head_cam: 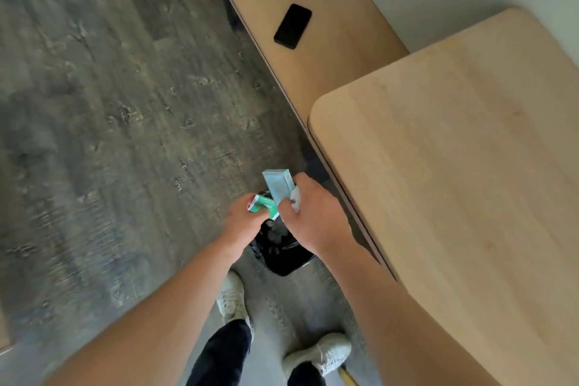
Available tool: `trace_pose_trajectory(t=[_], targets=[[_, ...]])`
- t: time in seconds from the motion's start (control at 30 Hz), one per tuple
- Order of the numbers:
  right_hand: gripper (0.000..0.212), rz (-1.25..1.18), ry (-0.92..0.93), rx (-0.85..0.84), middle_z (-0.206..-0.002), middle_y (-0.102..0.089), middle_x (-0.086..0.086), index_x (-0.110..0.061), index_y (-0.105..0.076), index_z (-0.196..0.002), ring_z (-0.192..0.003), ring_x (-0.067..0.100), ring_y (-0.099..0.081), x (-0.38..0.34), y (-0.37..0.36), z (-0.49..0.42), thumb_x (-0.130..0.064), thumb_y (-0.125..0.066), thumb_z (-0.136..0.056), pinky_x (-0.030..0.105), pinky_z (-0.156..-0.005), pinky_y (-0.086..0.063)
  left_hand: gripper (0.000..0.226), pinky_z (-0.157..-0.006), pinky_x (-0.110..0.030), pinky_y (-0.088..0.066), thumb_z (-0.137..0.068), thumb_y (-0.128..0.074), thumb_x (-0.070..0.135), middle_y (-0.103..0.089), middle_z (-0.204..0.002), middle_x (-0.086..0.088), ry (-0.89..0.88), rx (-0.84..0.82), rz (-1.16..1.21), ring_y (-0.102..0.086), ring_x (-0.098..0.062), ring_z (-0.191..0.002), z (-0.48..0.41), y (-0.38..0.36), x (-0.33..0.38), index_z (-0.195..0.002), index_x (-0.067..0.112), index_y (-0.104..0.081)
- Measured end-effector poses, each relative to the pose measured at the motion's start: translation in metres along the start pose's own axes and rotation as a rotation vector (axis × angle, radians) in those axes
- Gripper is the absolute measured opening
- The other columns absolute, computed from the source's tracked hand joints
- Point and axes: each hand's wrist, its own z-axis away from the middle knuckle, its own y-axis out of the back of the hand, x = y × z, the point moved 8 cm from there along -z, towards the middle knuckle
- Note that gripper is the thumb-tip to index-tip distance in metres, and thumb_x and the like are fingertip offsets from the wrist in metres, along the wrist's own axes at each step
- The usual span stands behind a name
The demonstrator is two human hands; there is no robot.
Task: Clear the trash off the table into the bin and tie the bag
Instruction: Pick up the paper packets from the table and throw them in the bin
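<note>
A small bin lined with a black bag (279,252) stands on the floor beside the wooden table (463,172). Both my hands hover right above its opening. My left hand (242,221) is closed on a green and white wrapper (264,204). My right hand (313,213) grips a pale blue carton (278,185) together with a bit of white crumpled paper (296,196). Some pale trash lies inside the bag. The part of the tabletop in view is bare.
A long wooden bench (313,25) runs along the wall behind the table, with a black phone (293,26) lying on it. My feet in white sneakers (233,296) stand on the grey wood-pattern floor (109,135) just before the bin.
</note>
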Motion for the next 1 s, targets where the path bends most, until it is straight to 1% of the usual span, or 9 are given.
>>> trace_pose_trajectory(t=[0.1,0.13,0.2,0.3,0.47,0.6,0.7,0.83,1.0], targets=[[0.021,0.054,-0.069,-0.027,-0.105,-0.067,0.008,-0.013,-0.052,-0.108,-0.093,0.032,-0.069,0.018,-0.027,-0.005,-0.032,-0.055,-0.099,0.042,-0.077,-0.056,0.014,-0.074,-0.035,-0.051,-0.085,-0.063,0.012,-0.065,-0.082,0.004,0.061,-0.007,-0.112,-0.063,-0.022,-0.084,-0.029,-0.012,-0.047,-0.086,0.026,-0.065],[0.022,0.072,-0.085,-0.023,-0.107,-0.067,0.008,-0.013,-0.052,-0.109,-0.094,0.032,-0.069,0.024,-0.032,-0.008,-0.032,-0.055,-0.099,0.041,-0.078,-0.056,0.018,-0.084,-0.039,-0.054,-0.082,-0.064,0.014,-0.069,-0.091,0.001,0.078,-0.042,-0.137,-0.067,-0.025,-0.094,-0.038,-0.02,-0.061,-0.096,0.024,-0.068],[0.023,0.103,-0.122,-0.019,-0.109,-0.068,0.009,-0.013,-0.052,-0.112,-0.096,0.033,-0.069,0.036,-0.042,-0.012,-0.033,-0.053,-0.1,0.04,-0.079,-0.057,0.053,-0.104,-0.043,-0.052,-0.077,-0.069,0.017,-0.07,-0.124,-0.009,0.148,-0.057,-0.141,-0.065,-0.032,-0.122,-0.053,-0.026,-0.087,-0.13,0.013,-0.063],[0.024,0.13,-0.213,-0.053,-0.109,-0.069,0.01,-0.013,-0.051,-0.113,-0.098,0.035,-0.069,0.058,-0.056,-0.018,-0.033,-0.051,-0.101,0.039,-0.077,-0.052,0.064,-0.11,-0.041,-0.047,-0.09,-0.07,0.017,-0.057,-0.146,-0.018,0.261,-0.04,-0.13,-0.057,-0.036,-0.134,-0.055,-0.019,-0.107,-0.149,0.006,-0.048],[0.035,0.165,-0.335,-0.171,-0.117,-0.07,0.01,-0.015,-0.051,-0.129,-0.101,0.033,-0.068,0.091,-0.095,-0.029,-0.038,-0.049,-0.102,0.036,-0.074,-0.051,0.036,-0.106,-0.045,-0.053,-0.101,-0.06,0.015,-0.067,-0.132,-0.009,0.205,-0.047,-0.02,-0.067,-0.025,-0.108,-0.057,0.003,-0.093,-0.136,0.012,-0.061],[0.041,0.176,-0.383,-0.246,-0.126,-0.069,0.011,-0.016,-0.053,-0.131,-0.115,0.036,-0.068,0.106,-0.124,-0.045,-0.046,-0.05,-0.103,0.043,-0.089,-0.057,0.031,-0.083,-0.027,-0.057,-0.104,-0.058,0.017,-0.068,-0.124,-0.006,0.139,-0.004,0.061,-0.065,-0.013,-0.091,-0.066,0.024,-0.061,-0.134,0.015,-0.065],[0.052,0.137,-0.455,-0.275,-0.132,-0.067,0.012,-0.017,-0.053,-0.137,-0.121,0.037,-0.065,0.116,-0.136,-0.053,-0.055,-0.048,-0.102,0.047,-0.096,-0.057,0.03,-0.073,-0.021,-0.053,-0.103,-0.058,0.019,-0.07,-0.122,-0.006,0.104,-0.006,0.063,-0.064,-0.009,-0.087,-0.074,0.025,-0.043,-0.132,0.017,-0.067],[0.056,0.08,-0.541,-0.215,-0.126,-0.071,0.015,-0.012,-0.062,-0.132,-0.115,0.036,-0.067,0.129,-0.136,-0.054,-0.056,-0.038,-0.105,0.042,-0.085,-0.052,0.027,-0.074,-0.024,-0.054,-0.102,-0.06,0.018,-0.072,-0.119,-0.007,0.095,-0.02,0.077,-0.064,-0.011,-0.085,-0.077,0.018,-0.04,-0.127,0.017,-0.07],[0.079,-0.275,-0.771,-0.202,-0.144,-0.06,0.017,-0.01,-0.049,-0.148,-0.13,0.038,-0.059,0.139,-0.158,-0.053,-0.07,-0.04,-0.098,0.041,-0.093,-0.046,0.026,-0.073,-0.024,-0.052,-0.101,-0.06,0.016,-0.072,-0.115,-0.006,0.127,-0.023,0.085,-0.064,-0.012,-0.086,-0.073,0.015,-0.053,-0.125,0.018,-0.07]])
